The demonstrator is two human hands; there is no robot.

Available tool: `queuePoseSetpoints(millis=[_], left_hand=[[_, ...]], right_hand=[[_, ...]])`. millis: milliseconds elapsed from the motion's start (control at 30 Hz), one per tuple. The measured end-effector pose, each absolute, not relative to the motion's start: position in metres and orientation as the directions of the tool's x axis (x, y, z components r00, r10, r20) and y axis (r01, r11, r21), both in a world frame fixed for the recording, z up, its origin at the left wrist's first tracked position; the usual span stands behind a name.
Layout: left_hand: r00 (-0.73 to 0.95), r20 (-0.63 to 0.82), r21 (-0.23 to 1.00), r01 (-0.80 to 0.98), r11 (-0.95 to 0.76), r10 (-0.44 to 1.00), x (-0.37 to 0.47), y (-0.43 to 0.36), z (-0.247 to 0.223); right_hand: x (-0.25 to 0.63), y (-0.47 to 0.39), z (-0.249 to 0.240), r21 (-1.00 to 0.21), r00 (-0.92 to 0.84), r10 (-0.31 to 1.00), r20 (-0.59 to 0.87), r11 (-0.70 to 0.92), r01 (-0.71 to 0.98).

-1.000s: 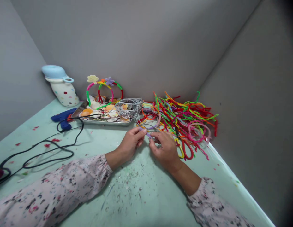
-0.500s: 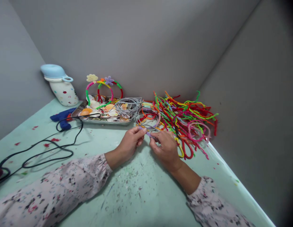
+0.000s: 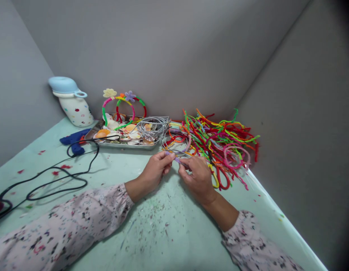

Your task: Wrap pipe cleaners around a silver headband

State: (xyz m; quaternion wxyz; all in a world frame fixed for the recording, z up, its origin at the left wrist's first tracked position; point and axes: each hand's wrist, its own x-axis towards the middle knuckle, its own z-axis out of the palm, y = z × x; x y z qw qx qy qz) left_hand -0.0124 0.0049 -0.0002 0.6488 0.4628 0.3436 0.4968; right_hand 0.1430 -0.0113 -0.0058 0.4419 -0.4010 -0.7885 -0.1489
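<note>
Pinched between thumb and fingers of my left hand (image 3: 152, 173) is a short stretch of purple pipe cleaner (image 3: 177, 160). My right hand (image 3: 199, 177) grips the same purple piece from the other side, its fingers bent and close together. The purple seems to lie along a grey wire loop (image 3: 164, 145) that reaches away behind my fingertips; how the two join is hidden by my fingers. Just beyond my right hand spreads a tangled heap of coloured pipe cleaners (image 3: 219, 131), with a pink fuzzy ring (image 3: 225, 158) on its near side.
A metal tray (image 3: 135, 147) holds shells, a coil of grey wire (image 3: 154, 126) and two colourful hoops topped with flowers (image 3: 109, 93). To its left lie a blue glue gun (image 3: 74, 140) and black cord (image 3: 85, 177). A blue-capped bottle (image 3: 74, 107) stands by the wall.
Hardly anything differs. My right fingertips have shifted very slightly on the purple piece, while my left hand stays in place.
</note>
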Motion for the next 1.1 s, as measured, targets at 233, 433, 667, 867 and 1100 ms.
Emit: queuePoseSetpoints(millis=[233, 433, 667, 867, 1100], left_hand=[[0.269, 0.0, 0.941, -0.325, 0.091, 0.963, -0.012, 0.005, 0.001], [0.271, 0.001, 0.938, -0.334, 0.093, 0.963, -0.012, 0.005, 0.002], [0.248, -0.024, 0.9, -0.417, 0.129, 0.968, -0.013, 0.008, -0.001], [0.252, -0.009, 0.904, -0.412, 0.116, 0.968, -0.013, 0.008, -0.003], [0.317, -0.014, 0.945, -0.305, 0.116, 0.948, -0.013, 0.008, -0.009]], right_hand=[[0.143, -0.01, -0.006, -0.083, -0.296, 0.462, 0.836, 0.64, 0.764], [0.142, -0.011, -0.007, -0.132, -0.278, 0.489, 0.827, 0.649, 0.749], [0.145, -0.014, -0.007, -0.297, -0.192, 0.594, 0.781, 0.623, 0.724], [0.146, -0.012, -0.009, -0.325, -0.19, 0.627, 0.755, 0.609, 0.723], [0.144, -0.013, -0.007, -0.33, -0.203, 0.625, 0.754, 0.628, 0.705]])
